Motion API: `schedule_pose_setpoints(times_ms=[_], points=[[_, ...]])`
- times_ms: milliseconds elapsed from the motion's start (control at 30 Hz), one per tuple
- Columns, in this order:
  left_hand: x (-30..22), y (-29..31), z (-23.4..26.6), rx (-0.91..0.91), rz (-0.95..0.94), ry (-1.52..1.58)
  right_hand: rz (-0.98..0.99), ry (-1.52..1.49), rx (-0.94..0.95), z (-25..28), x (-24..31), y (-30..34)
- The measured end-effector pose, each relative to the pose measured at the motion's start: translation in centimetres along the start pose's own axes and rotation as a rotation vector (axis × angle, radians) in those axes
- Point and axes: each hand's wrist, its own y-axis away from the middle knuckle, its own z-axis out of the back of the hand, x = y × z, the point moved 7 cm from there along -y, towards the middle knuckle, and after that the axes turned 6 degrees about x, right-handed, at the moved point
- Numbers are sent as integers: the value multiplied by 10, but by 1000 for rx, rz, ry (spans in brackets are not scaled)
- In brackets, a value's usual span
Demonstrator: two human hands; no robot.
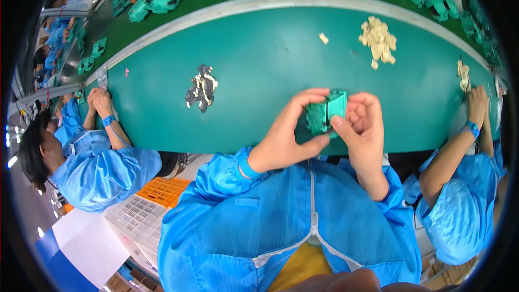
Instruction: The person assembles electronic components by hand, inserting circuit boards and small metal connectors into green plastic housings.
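Just right of frame centre, green housing (pixel 338 106) is gripped by left hand (pixel 287 134) and right hand (pixel 366 134) — steadied from both sides, presumably — cream pieces (pixel 377 41) heaped upper right, likely for reach.

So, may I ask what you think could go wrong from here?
Two things, perhaps. The green part is held up only by the fingers of the left hand and right hand, near the close edge of the table, so a slip might drop it. Also, a single cream piece lies apart from the larger cream pile and could be overlooked or brushed away.
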Motion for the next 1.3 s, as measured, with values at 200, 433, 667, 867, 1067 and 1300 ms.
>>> schedule_pose_setpoints(times_ms=[200, 433, 667, 867, 1067, 1300], points=[[-33, -6, -1, -32, -77, -306, -26, -79, -35, 22, -5, -8], [-75, -7, 22, -243, -214, -766, -59, 331, 123, -5, 27, -32], [-90, 15, 80, -494, -224, -883, 140, 456, -48, 45, 91, -136], [-81, 39, 110, -657, -62, -919, 431, 818, -196, 56, 142, -284], [-79, 46, 122, -708, -1, -815, -7, 831, -40, 54, 87, -386], [-76, 53, 142, -731, 9, -920, -222, 1042, 215, 42, 66, -393]])
